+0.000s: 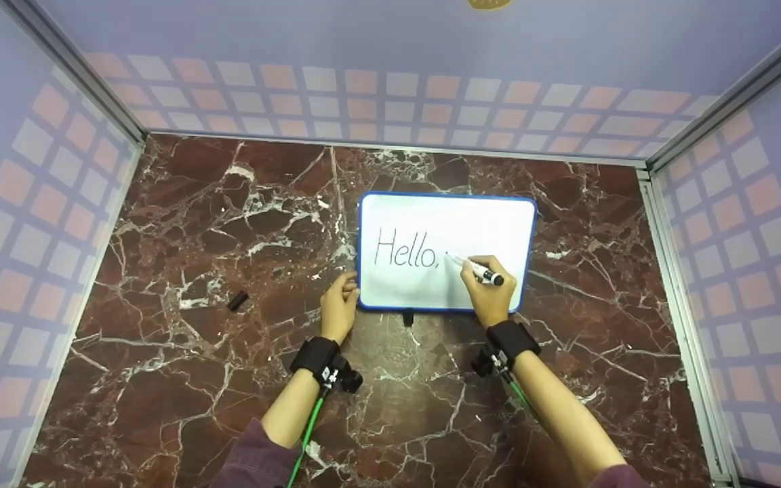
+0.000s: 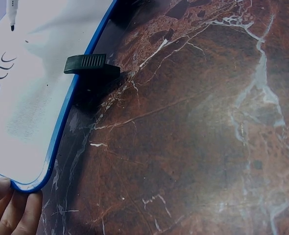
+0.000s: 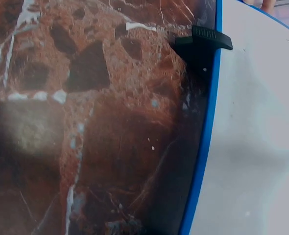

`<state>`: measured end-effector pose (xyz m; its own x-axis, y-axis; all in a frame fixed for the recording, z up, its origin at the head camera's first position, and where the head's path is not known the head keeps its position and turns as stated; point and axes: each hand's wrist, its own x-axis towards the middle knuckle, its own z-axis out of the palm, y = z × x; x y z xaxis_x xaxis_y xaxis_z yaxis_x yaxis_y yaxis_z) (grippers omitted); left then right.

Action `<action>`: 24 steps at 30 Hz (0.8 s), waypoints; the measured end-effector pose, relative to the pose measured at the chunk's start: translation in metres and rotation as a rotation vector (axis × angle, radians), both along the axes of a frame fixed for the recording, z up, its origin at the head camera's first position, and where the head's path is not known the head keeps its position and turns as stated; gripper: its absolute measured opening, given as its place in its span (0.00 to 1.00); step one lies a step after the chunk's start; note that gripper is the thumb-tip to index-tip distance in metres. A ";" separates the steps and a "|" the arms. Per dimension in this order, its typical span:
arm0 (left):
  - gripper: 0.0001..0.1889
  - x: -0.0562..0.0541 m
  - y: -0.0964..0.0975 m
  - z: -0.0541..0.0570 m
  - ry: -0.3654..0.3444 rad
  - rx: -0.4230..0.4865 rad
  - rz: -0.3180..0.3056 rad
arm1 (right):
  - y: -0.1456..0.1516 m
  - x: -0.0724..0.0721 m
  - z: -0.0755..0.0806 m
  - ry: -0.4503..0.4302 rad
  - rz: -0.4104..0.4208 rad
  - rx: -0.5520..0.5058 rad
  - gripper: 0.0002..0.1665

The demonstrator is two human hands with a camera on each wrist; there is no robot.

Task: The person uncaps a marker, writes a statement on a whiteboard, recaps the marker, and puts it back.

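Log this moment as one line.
right hand: grips marker over whiteboard | left hand: touches whiteboard near lower-left corner | writing: "Hello," | small black object: on marbled surface, left of left hand

A white whiteboard (image 1: 417, 217) with a rounded blue frame lies face up on the table (image 1: 241, 379), nearer the far edge and a little right of the middle, "Hello," (image 1: 405, 249) in thin black writing on its left half and a dark clip (image 1: 408, 317) at its near edge. The left hand (image 1: 339, 308) holds it beside its near left corner. The right hand (image 1: 493, 298) pinches an uncapped white marker (image 1: 484, 274) with a black rear end, tilted, its dark tip pointing down just right of the comma.
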<state>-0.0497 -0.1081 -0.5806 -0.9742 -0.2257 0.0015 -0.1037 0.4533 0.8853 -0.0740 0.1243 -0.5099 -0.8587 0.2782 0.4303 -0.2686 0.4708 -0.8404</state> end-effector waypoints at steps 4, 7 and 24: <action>0.15 0.000 0.000 -0.001 0.003 -0.002 0.002 | 0.001 -0.002 -0.001 0.001 0.001 0.028 0.04; 0.15 0.000 0.000 0.000 -0.006 -0.006 0.007 | 0.001 -0.002 -0.003 -0.001 0.000 0.035 0.04; 0.16 -0.001 0.001 0.001 -0.023 -0.014 0.014 | 0.001 0.007 -0.011 -0.020 0.009 0.072 0.03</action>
<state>-0.0503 -0.1072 -0.5791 -0.9709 -0.2389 -0.0172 -0.1297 0.4639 0.8763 -0.0666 0.1257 -0.5207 -0.8697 0.2396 0.4315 -0.2563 0.5279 -0.8097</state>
